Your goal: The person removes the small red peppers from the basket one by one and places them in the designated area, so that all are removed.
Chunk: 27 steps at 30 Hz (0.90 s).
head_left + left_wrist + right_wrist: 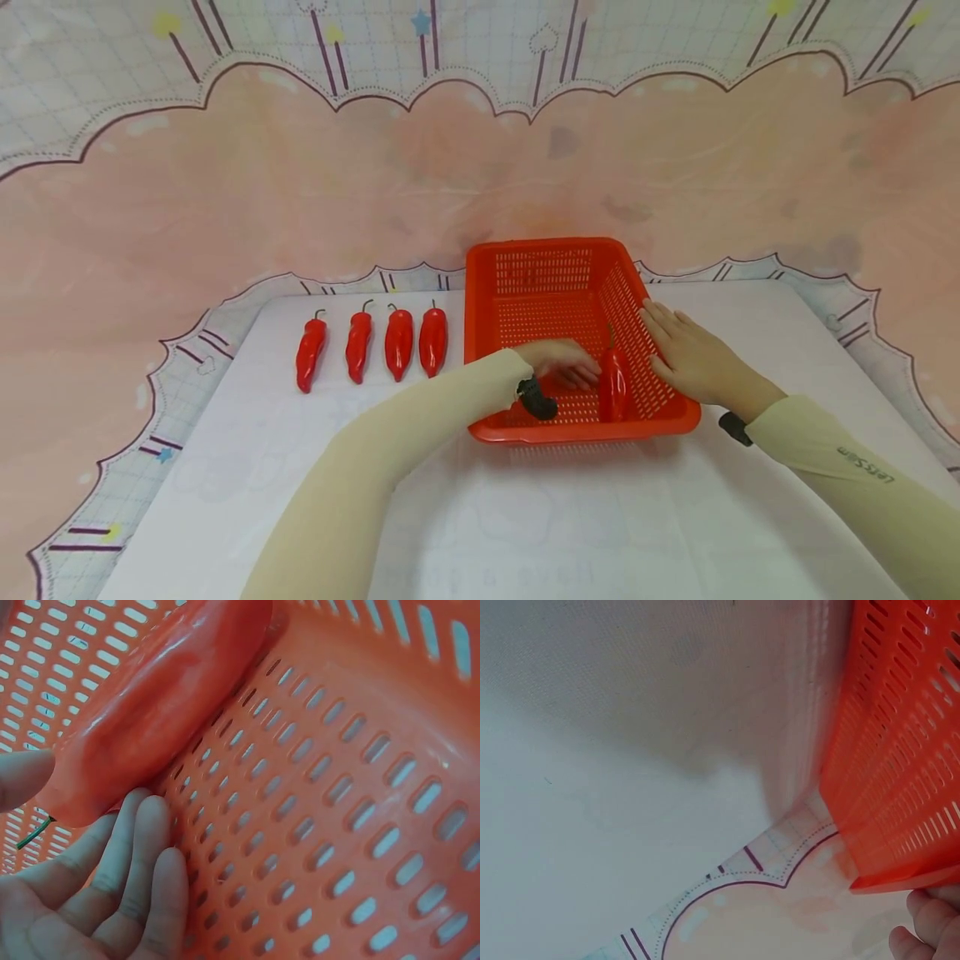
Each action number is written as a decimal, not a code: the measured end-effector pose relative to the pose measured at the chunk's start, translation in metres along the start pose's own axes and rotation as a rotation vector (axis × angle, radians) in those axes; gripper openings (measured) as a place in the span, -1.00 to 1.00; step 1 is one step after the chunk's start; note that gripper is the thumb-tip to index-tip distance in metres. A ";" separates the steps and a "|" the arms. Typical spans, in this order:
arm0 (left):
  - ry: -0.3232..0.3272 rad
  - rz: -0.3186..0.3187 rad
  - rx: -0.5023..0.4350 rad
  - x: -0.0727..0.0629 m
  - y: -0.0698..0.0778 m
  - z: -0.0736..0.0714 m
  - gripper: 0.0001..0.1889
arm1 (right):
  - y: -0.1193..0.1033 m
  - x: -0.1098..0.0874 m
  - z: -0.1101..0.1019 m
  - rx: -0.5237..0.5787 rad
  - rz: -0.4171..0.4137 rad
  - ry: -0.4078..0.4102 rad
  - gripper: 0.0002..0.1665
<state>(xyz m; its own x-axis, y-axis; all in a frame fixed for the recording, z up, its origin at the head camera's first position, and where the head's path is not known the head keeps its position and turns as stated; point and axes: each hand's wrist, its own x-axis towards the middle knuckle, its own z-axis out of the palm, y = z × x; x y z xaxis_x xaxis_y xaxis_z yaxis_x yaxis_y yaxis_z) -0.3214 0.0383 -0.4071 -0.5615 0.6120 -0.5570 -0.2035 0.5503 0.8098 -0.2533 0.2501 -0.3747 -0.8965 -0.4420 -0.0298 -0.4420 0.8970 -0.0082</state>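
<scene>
A red chili pepper [615, 387] lies inside the orange-red plastic basket [581, 430], along its right side. My left hand [564, 363] is down in the basket beside this pepper. In the left wrist view, the thumb and loosely bent fingers [161, 832] sit apart at the stem end of the pepper [161, 705], fingertips right at its skin. My right hand [690, 354] rests with extended fingers against the outside of the basket's right rim. Its fingertips [934, 919] show by the rim in the right wrist view.
Several more red peppers [400, 343] lie in a row on the white tabletop [247, 467], left of the basket, stems pointing away. A patterned pink and white cloth [360, 183] hangs behind the table. Slotted basket walls rise around the left hand.
</scene>
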 end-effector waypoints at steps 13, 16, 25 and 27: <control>-0.005 -0.009 -0.039 0.005 -0.003 0.004 -0.54 | -0.003 0.000 0.001 0.006 0.009 -0.003 -0.18; -0.018 -0.008 -0.071 0.005 -0.003 0.004 -0.52 | -0.003 0.000 0.000 0.010 0.008 -0.003 -0.18; -0.087 0.002 -0.040 0.007 -0.001 0.005 -0.53 | -0.002 -0.001 -0.002 0.015 0.006 0.005 -0.19; -0.091 0.003 -0.021 0.008 -0.001 0.005 -0.55 | -0.002 -0.001 -0.002 0.014 0.006 0.006 -0.18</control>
<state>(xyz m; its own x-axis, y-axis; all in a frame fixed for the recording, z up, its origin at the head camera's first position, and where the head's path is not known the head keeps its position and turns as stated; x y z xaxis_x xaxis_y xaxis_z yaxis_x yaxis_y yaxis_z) -0.3218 0.0454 -0.4135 -0.4873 0.6629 -0.5684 -0.2193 0.5371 0.8145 -0.2514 0.2486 -0.3730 -0.8991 -0.4370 -0.0241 -0.4366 0.8994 -0.0216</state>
